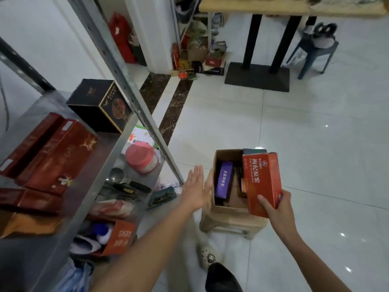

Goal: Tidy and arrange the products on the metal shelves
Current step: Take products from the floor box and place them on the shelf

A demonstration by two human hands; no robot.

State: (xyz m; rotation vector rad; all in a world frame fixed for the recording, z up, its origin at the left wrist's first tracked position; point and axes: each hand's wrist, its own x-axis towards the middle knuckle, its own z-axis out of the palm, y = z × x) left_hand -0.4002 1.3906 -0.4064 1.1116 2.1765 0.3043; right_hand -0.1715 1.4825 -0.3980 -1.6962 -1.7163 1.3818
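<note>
My right hand [275, 207] grips the lower end of a tall red box [261, 180] with white lettering, held upright over an open cardboard carton [219, 209]. The carton stands on a low wooden stool [229, 223] and holds a purple box [224, 180] and other dark packs. My left hand [196, 187] is open with straight fingers, its fingertips by the carton's left wall. The metal shelves [105, 173] stand on the left. Their upper level carries long red boxes [56, 157] and a black box [101, 105].
The lower shelf level holds a pink-lidded jar [141, 157], a ladle, tools and an open red box [120, 237]. A table's black base [257, 76] and a blue stool [313, 53] stand farther back on the tiled floor. Clutter lies by the white pillar. My shoe [209, 258] is below the stool.
</note>
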